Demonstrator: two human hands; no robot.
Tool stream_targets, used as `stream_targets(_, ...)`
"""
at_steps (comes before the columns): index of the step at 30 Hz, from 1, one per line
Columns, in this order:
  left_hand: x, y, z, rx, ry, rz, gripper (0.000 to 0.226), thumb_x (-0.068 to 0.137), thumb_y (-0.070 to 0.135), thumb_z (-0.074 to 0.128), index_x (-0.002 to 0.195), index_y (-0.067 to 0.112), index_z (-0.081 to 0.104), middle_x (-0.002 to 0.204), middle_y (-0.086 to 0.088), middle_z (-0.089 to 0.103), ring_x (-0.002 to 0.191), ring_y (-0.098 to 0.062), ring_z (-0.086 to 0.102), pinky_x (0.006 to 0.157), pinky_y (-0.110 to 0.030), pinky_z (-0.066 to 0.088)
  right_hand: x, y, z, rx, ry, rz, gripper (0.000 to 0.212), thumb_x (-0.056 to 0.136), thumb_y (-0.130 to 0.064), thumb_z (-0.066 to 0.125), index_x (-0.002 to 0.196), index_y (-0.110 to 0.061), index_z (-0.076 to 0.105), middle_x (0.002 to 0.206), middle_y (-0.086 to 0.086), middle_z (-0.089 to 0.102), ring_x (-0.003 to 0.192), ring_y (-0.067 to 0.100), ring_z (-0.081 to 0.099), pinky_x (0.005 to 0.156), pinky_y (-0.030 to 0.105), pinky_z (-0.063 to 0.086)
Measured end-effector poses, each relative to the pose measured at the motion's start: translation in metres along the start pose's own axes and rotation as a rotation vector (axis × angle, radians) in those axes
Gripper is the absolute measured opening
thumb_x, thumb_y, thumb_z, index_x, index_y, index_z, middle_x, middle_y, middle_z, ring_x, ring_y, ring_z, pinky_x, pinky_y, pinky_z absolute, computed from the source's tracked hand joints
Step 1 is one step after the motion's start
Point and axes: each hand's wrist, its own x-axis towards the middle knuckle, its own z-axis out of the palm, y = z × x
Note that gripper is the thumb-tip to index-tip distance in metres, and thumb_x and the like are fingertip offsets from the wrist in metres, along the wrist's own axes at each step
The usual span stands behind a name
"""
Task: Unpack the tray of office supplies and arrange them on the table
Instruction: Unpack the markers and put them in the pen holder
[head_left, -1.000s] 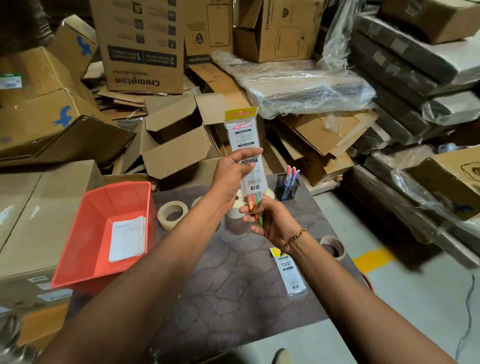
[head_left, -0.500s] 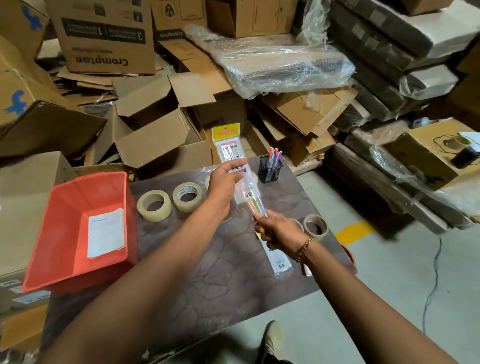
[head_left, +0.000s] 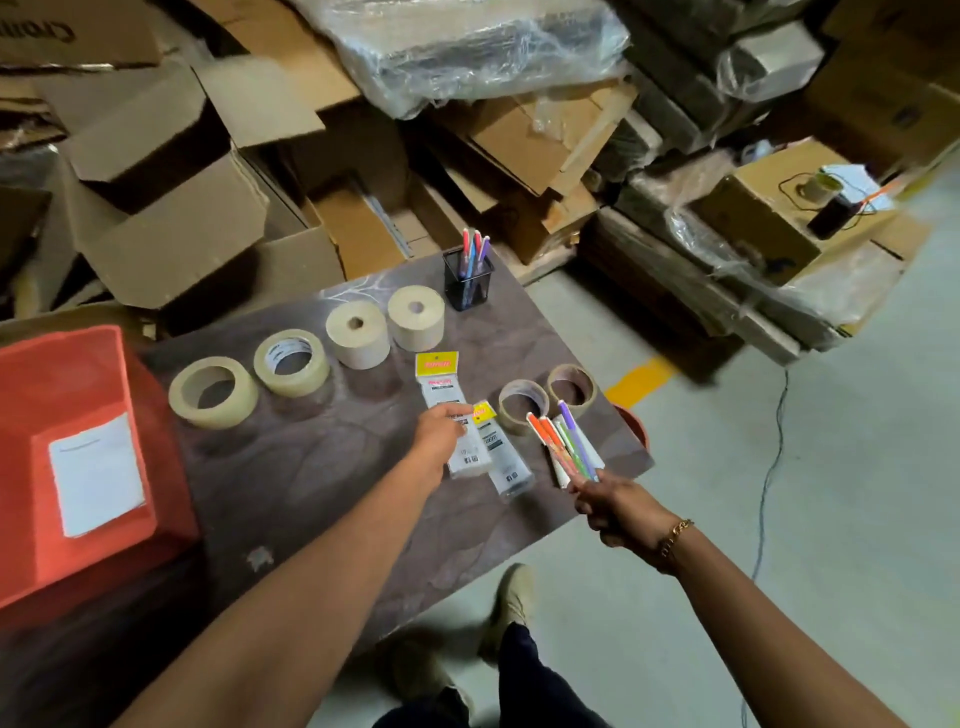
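My right hand (head_left: 615, 503) grips a fan of coloured pens (head_left: 563, 442), orange, green and purple, above the table's right side. My left hand (head_left: 440, 435) rests on an empty clear pen packet with a yellow header (head_left: 439, 387), pressing it flat on the brown table (head_left: 291, 483). A second similar packet (head_left: 501, 452) lies right beside it. A red tray (head_left: 62, 374) stands at the left with a white paper (head_left: 96, 473) inside. A black mesh cup holding pens (head_left: 467, 278) stands at the table's far edge.
Several tape rolls lie on the table: two clear ones (head_left: 213, 392) (head_left: 291, 362), two solid beige ones (head_left: 358, 334) (head_left: 415, 317), and two thin ones at the right (head_left: 522, 405) (head_left: 571, 387). Cardboard boxes (head_left: 171, 208) and wrapped pallets (head_left: 727, 270) crowd behind. My shoe (head_left: 511, 603) is below.
The pens have come out of the packet into my right hand. My left hand lowered the empty packet onto the table beside the other one. The camera tilted down.
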Motion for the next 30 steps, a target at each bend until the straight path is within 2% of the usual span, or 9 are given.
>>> stream_targets(4, 0.004, -0.019, 0.018, 0.072, -0.115, -0.088, 0.036, 0.091, -0.010, 0.047, 0.106, 0.014, 0.070, 0.116, -0.011, 0.065, 0.098, -0.025, 0.062, 0.068, -0.027, 0.052, -0.004, 0.012, -0.008, 0.028, 0.027, 0.038, 0.017, 0.101, -0.024, 0.048, 0.112, -0.012, 0.054, 0.070, 0.002, 0.048, 0.051, 0.007, 0.030, 0.043, 0.017, 0.026)
stream_targets(7, -0.001, -0.022, 0.024, 0.163, -0.141, -0.178, 0.019, 0.090, 0.009, 0.056, 0.095, 0.024, 0.068, 0.105, -0.003, 0.066, 0.089, -0.016, 0.059, 0.070, -0.027, 0.044, -0.002, 0.016, -0.009, 0.030, 0.038, 0.059, 0.021, 0.101, -0.024, 0.047, 0.116, -0.011, 0.054, 0.072, 0.003, 0.048, 0.052, 0.007, 0.031, 0.046, 0.019, 0.026)
stream_targets(9, 0.009, -0.031, 0.023, 0.284, -0.041, -0.139, 0.006, 0.081, 0.026, 0.065, 0.086, 0.027, 0.068, 0.100, -0.004, 0.067, 0.087, -0.016, 0.061, 0.072, -0.028, 0.050, 0.001, 0.015, -0.007, 0.034, 0.030, 0.061, 0.020, 0.101, -0.021, 0.047, 0.115, -0.009, 0.054, 0.070, 0.002, 0.048, 0.052, 0.007, 0.030, 0.045, 0.019, 0.024)
stream_targets(12, 0.040, -0.048, 0.023, 0.310, 0.118, -0.035, 0.026, 0.055, 0.057, 0.062, 0.071, 0.037, 0.069, 0.103, -0.004, 0.072, 0.099, -0.026, 0.066, 0.092, -0.041, 0.053, 0.005, 0.009, 0.004, 0.020, -0.037, 0.061, 0.012, 0.099, -0.019, 0.048, 0.108, -0.012, 0.053, 0.067, 0.000, 0.048, 0.052, 0.008, 0.027, 0.044, 0.019, 0.021)
stream_targets(15, -0.007, -0.001, 0.037, 0.053, -0.075, 0.029, 0.018, 0.083, 0.041, 0.061, 0.083, 0.025, 0.070, 0.094, -0.005, 0.070, 0.085, -0.023, 0.065, 0.076, -0.032, 0.052, 0.010, 0.000, 0.021, -0.011, -0.159, 0.071, 0.009, 0.099, -0.022, 0.048, 0.101, -0.014, 0.053, 0.066, -0.001, 0.046, 0.049, 0.008, 0.028, 0.041, 0.018, 0.020)
stream_targets(18, -0.019, 0.022, 0.043, -0.097, -0.173, 0.016, 0.024, 0.092, 0.015, 0.054, 0.072, 0.008, 0.065, 0.074, -0.012, 0.064, 0.064, -0.025, 0.067, 0.057, -0.023, 0.054, 0.014, -0.010, 0.035, 0.074, -0.258, 0.092, 0.009, 0.097, -0.025, 0.054, 0.098, -0.016, 0.056, 0.066, 0.001, 0.045, 0.046, 0.009, 0.032, 0.040, 0.018, 0.026)
stream_targets(21, -0.021, 0.030, 0.040, -0.112, -0.179, 0.008, 0.039, 0.097, 0.024, 0.052, 0.061, 0.009, 0.055, 0.054, -0.011, 0.056, 0.049, -0.024, 0.064, 0.051, -0.023, 0.051, 0.015, -0.021, 0.045, 0.209, -0.325, 0.060, 0.015, 0.093, -0.027, 0.060, 0.095, -0.013, 0.059, 0.066, 0.005, 0.045, 0.045, 0.012, 0.039, 0.049, 0.024, 0.039)
stream_targets(26, -0.028, 0.034, 0.041, -0.001, -0.209, 0.103, 0.041, 0.098, 0.025, 0.049, 0.060, 0.010, 0.051, 0.067, -0.025, 0.058, 0.050, -0.023, 0.066, 0.060, -0.031, 0.049, 0.016, -0.049, 0.066, 0.216, -0.298, 0.001, 0.018, 0.097, -0.027, 0.054, 0.087, -0.012, 0.056, 0.052, 0.003, 0.043, 0.033, 0.013, 0.036, 0.046, 0.024, 0.039)
stream_targets(30, -0.032, 0.033, 0.040, 0.063, -0.275, 0.131, 0.034, 0.095, 0.029, 0.053, 0.065, 0.015, 0.060, 0.079, -0.018, 0.061, 0.077, -0.025, 0.063, 0.068, -0.029, 0.045, 0.027, -0.059, 0.076, 0.203, -0.246, -0.040, 0.014, 0.096, -0.017, 0.051, 0.083, -0.013, 0.049, 0.055, 0.005, 0.041, 0.038, 0.015, 0.041, 0.047, 0.026, 0.041)
